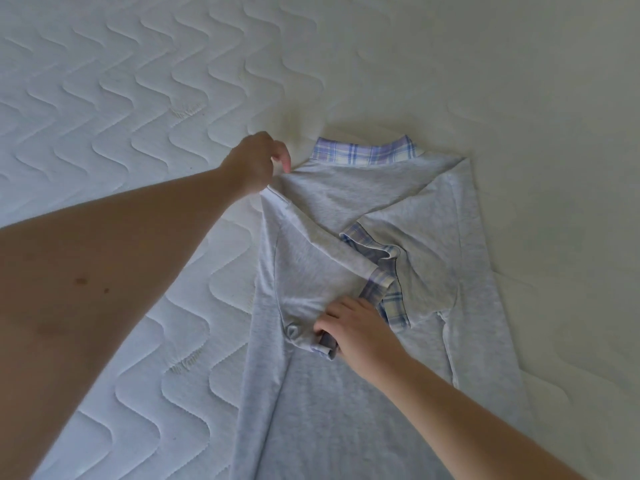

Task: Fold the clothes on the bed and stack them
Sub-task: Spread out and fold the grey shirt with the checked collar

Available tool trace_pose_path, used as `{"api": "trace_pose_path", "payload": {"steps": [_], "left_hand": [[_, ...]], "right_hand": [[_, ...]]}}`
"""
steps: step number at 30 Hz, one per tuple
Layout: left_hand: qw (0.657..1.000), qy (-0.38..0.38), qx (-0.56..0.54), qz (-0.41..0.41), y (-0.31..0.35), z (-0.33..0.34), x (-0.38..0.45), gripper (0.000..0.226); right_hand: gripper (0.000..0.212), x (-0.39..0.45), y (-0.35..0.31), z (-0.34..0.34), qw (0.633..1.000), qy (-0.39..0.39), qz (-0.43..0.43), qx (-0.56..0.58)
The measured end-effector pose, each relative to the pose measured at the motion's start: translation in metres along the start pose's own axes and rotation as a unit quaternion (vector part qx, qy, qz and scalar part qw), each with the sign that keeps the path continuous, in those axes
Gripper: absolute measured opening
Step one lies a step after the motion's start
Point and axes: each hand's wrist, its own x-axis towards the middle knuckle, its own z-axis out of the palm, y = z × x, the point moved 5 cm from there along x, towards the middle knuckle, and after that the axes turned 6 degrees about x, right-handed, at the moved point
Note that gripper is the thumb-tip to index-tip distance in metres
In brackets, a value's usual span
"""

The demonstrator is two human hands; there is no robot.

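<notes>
A home bedroom, judging by the bare white quilted mattress (121,109) of a bed filling the view, with a grey garment (311,393) spread on it.

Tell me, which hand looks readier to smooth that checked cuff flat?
The right hand, probably: it rests on the folded sleeve right beside the checked cuff, while the left hand holds the shirt at its far shoulder.

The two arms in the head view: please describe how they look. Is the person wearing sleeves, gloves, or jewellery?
Both arms are bare as far as the picture shows, with no sleeves. The left hand and the right hand have no gloves, and no rings, watch or bracelet show on them. The left forearm shows a few small dark spots. The fingernails look short and unpainted.
</notes>
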Motion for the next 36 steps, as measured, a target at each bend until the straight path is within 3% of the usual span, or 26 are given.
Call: {"api": "trace_pose_path", "payload": {"steps": [3, 6, 8, 10, 12, 14, 16, 18, 22, 25, 29, 30, 33, 36], "left_hand": [[0.998, -0.034, 0.035, 0.028, -0.013, -0.007, -0.010, 0.066], [0.994, -0.093, 0.058, 0.024, -0.021, -0.001, -0.017, 0.059], [0.990, -0.121, 0.068, 0.025, -0.021, 0.006, -0.020, 0.039], [0.988, -0.137, 0.066, 0.019, -0.018, 0.012, -0.021, 0.033], [0.990, -0.125, 0.061, 0.009, -0.015, 0.012, -0.021, 0.031], [0.993, -0.110, 0.047, -0.007, -0.012, 0.010, -0.020, 0.026], [0.994, -0.100, 0.037, -0.019, -0.011, 0.008, -0.020, 0.020], [0.994, -0.088, 0.057, -0.019, -0.011, 0.006, -0.019, 0.018], [0.987, -0.071, 0.140, -0.017, -0.009, 0.003, -0.016, 0.020], [0.978, -0.056, 0.198, -0.026, -0.005, 0.008, -0.016, 0.021], [0.970, -0.027, 0.239, -0.039, 0.001, 0.021, -0.021, 0.021], [0.972, -0.029, 0.229, -0.044, 0.000, 0.024, -0.022, 0.022], [0.987, -0.063, 0.139, -0.047, -0.002, 0.032, -0.021, 0.030], [0.991, -0.095, 0.092, -0.024, -0.002, 0.032, -0.023, 0.035]], "right_hand": [[0.029, -0.010, 0.000, 0.004, 1.000, -0.013, 0.022, -0.003], [0.035, -0.023, 0.001, -0.003, 0.990, 0.042, 0.098, 0.095], [0.028, -0.033, 0.012, -0.011, 0.949, 0.122, 0.218, 0.190], [0.013, -0.046, 0.028, -0.015, 0.877, 0.190, 0.363, 0.252], [0.038, -0.049, 0.034, -0.011, 0.854, 0.153, 0.432, 0.244], [0.059, -0.044, 0.033, -0.002, 0.861, 0.080, 0.441, 0.242], [0.058, -0.037, 0.031, 0.007, 0.835, 0.065, 0.455, 0.303], [0.050, -0.031, 0.030, 0.010, 0.805, 0.084, 0.461, 0.363], [0.021, -0.029, 0.022, -0.004, 0.831, 0.174, 0.400, 0.346], [0.026, -0.042, 0.018, -0.020, 0.847, 0.263, 0.341, 0.312], [0.012, -0.056, 0.033, -0.022, 0.853, 0.235, 0.364, 0.290], [0.015, -0.058, 0.038, -0.018, 0.831, 0.221, 0.383, 0.337], [0.035, -0.051, 0.047, -0.016, 0.696, 0.250, 0.399, 0.541], [0.021, -0.037, 0.052, -0.028, 0.662, 0.291, 0.385, 0.574]]}}
